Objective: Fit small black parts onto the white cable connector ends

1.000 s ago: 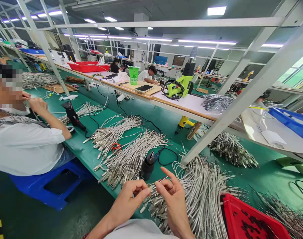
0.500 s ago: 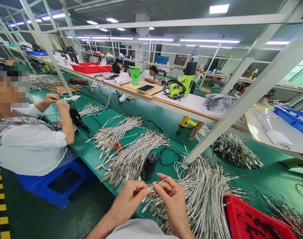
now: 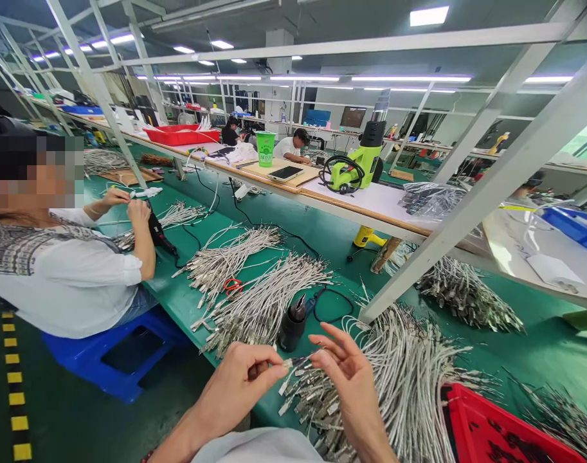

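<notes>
My left hand [image 3: 242,381] is closed, thumb and forefinger pinching a small pale cable connector [image 3: 288,363]. A short dark part [image 3: 300,360] extends from it toward my right hand. My right hand [image 3: 350,373] is open, fingers spread and thumb tip close to that dark part; whether they touch I cannot tell. Just beyond both hands stands a black heat gun [image 3: 292,326], its metal nozzle pointing up. A big heap of white cables [image 3: 404,379] with metal plugs lies beside and beneath my right hand. A second cable heap [image 3: 269,299] lies behind my left hand.
At lower right is a red tray [image 3: 471,418] holding small black pieces. A slanted white post [image 3: 418,257] rises from the green bench. Red-handled scissors [image 3: 233,287] lie among cables. A green heat gun [image 3: 358,167] and cup [image 3: 265,149] stand on the shelf. A co-worker [image 3: 81,257] sits at left.
My right hand's fingers have opened and spread away from the red-and-dark wire they were pinching. My left hand keeps its pinch. The whole view has shifted slightly.
</notes>
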Available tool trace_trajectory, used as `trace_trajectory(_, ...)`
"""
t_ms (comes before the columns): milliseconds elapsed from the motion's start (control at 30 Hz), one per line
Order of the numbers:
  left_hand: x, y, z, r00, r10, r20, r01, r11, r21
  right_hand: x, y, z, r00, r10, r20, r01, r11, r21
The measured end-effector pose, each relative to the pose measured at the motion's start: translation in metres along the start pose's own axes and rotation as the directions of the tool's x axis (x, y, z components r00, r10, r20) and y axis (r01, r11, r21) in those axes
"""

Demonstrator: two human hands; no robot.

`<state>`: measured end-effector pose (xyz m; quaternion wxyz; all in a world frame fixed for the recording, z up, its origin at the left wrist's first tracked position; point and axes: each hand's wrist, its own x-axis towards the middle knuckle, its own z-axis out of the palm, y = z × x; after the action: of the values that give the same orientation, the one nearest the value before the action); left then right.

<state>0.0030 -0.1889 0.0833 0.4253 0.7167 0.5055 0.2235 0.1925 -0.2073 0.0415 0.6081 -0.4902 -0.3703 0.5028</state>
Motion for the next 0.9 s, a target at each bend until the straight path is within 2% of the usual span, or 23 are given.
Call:
trace_trajectory(100, -0.005, 0.010, -0.027, 0.996, 0.084, -0.001, -0.083, 0.994, 0.067, 0.005, -0.016, -0.004, 0.989, -0.135, 0.065, 0.140, 0.986, -0.085)
trace_trajectory(233, -0.004, 0.030, -0.062, 0.970, 0.244, 0.021, -0.244, 0.955, 0.167, 0.007, -0.046, -0.001, 0.952, -0.245, 0.184, 0.275, 0.948, -0.160)
trace_trajectory(367, 0.013, 0.047, -0.083, 0.885, 0.458, 0.082, -0.460, 0.836, 0.299, 0.006, -0.068, 0.008, 0.902, -0.302, 0.309, 0.389, 0.879, -0.276)
trace_trajectory(467, 0.032, 0.043, -0.087, 0.821, 0.547, 0.165, -0.566, 0.739, 0.365, 0.007, -0.071, 0.015, 0.883, -0.363, 0.296, 0.459, 0.797, -0.392)
trace_trajectory(533, 0.045, 0.033, -0.086, 0.806, 0.554, 0.209, -0.589, 0.709, 0.389, 0.009, -0.066, 0.018, 0.873, -0.407, 0.267, 0.487, 0.730, -0.480)
trace_trajectory(633, 0.060, 0.014, -0.081, 0.807, 0.543, 0.231, -0.589, 0.711, 0.385, 0.015, -0.050, 0.023, 0.871, -0.425, 0.247, 0.484, 0.652, -0.583)
trace_trajectory(800, 0.076, -0.006, -0.079, 0.853, 0.459, 0.249, -0.518, 0.801, 0.301, 0.024, -0.024, 0.033, 0.884, -0.415, 0.213, 0.445, 0.612, -0.654)
trace_trajectory(900, 0.085, -0.014, -0.080, 0.855, 0.437, 0.278, -0.502, 0.832, 0.235, 0.027, -0.015, 0.039, 0.877, -0.445, 0.180, 0.439, 0.593, -0.675)
